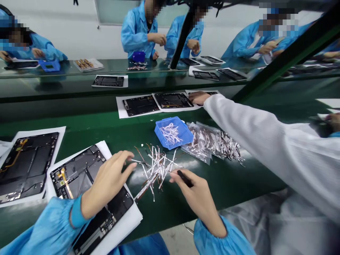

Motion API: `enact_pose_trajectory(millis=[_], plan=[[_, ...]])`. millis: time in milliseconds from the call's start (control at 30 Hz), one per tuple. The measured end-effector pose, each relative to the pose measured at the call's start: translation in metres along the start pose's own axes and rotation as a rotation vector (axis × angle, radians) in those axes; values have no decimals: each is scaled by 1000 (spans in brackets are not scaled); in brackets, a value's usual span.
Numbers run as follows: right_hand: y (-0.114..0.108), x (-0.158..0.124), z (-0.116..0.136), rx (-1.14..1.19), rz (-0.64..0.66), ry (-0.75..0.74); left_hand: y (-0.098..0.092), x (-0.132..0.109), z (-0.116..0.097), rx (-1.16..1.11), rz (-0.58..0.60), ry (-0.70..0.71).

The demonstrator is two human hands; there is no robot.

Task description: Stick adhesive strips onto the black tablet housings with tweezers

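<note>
My left hand (108, 179) hovers over an opened tablet housing (79, 180) that lies on white sheets, its fingers curved and thumb apart with nothing between them. Its fingertips are close to a loose pile of thin silvery and brown flex cable strips (156, 166) on the green bench. At the right side of that pile, my right hand (196, 191) is closed around a slim dark tool (185, 178). The tool's tip is among the strips and too small to make out.
Behind the pile stands a blue bin (187, 136) of pale strips, beside plastic bags (204, 141) of more strips. Another tablet housing (29, 163) lies at left. A co-worker's white sleeve (255, 124) reaches across from the right. A dark green slanted beam (287, 53) crosses the upper right.
</note>
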State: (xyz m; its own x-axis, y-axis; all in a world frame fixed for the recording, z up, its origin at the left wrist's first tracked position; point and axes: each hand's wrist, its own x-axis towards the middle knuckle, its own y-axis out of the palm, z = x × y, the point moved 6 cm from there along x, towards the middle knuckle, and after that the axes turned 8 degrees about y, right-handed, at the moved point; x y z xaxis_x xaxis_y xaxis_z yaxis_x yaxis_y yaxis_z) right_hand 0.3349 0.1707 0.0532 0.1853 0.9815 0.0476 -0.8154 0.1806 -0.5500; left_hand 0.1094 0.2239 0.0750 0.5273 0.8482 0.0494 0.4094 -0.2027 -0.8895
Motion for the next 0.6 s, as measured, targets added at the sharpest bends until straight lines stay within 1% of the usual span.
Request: enact_pose_trajectory(millis=[67,133,167,233,267,300,367,467,533,600], plan=[[6,-15,20,44,-127,-75,-6,-17,-8,-161,-9,-43],[22,-34,46,56,-191,-243,-5,-33,-19,-364,-14,-61],[32,-44,59,41,-199,-343,-5,-39,-23,-439,-37,-76],[51,-60,81,-13,-193,-507,-5,-50,-23,-508,-113,-137],[58,-65,88,-31,-186,-554,-5,-55,-19,-532,-142,-176],[64,-68,92,-28,-166,-568,-4,-59,-13,-556,-163,-218],[69,-64,94,59,-83,-493,-5,-68,1,-610,-192,-286],[71,-49,88,251,65,-269,-8,-76,16,-695,-229,-319],[74,-40,86,303,140,-178,-10,-77,18,-749,-227,-308],[79,-34,88,307,218,-143,-12,-72,14,-744,-214,-260]])
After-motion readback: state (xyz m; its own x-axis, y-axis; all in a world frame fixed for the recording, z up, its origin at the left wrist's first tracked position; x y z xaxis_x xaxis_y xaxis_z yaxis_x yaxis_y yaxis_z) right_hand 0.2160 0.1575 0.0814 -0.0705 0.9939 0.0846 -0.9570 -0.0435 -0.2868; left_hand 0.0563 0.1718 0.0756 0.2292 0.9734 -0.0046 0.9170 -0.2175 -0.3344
